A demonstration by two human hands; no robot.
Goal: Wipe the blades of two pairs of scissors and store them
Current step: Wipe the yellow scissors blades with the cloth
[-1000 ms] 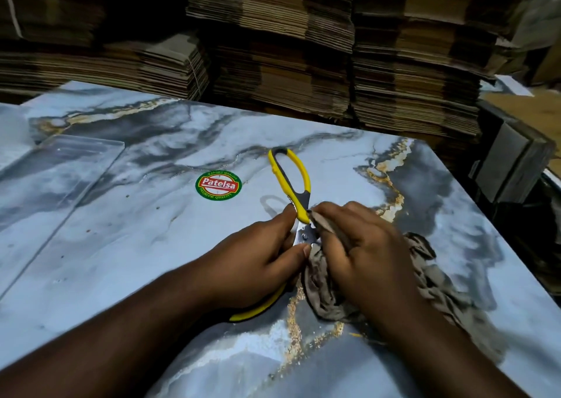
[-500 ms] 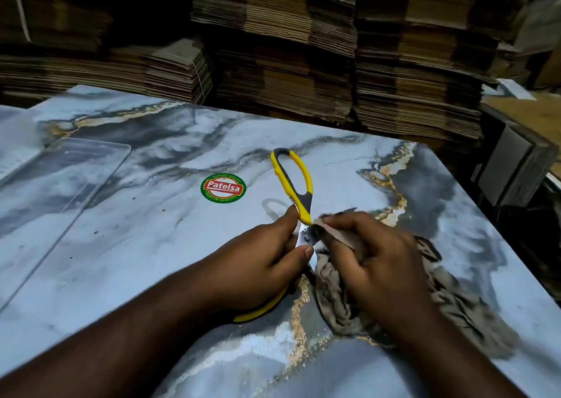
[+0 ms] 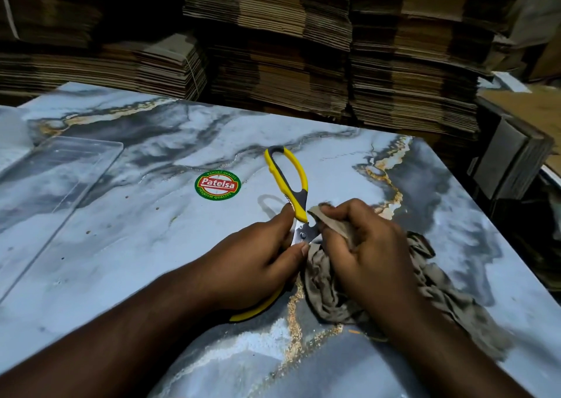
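Dim storeroom light, blue-grey marbled surface [image 3: 127, 245] veined with gold, round green and red Patelsa sticker [image 3: 217, 185], stacks of flattened cardboard [image 3: 303, 48] rising behind, more folded cardboard [image 3: 513, 157] leaning at right

Round sticker [image 3: 217, 185] on the marbled table [image 3: 121, 245], just beyond and left of the left hand [image 3: 252, 264]: "Patelsa" in white on a red band; green rim reads "EXPORT QUALITY" above, "PREMIUM QUALITY" below. No other legible text.
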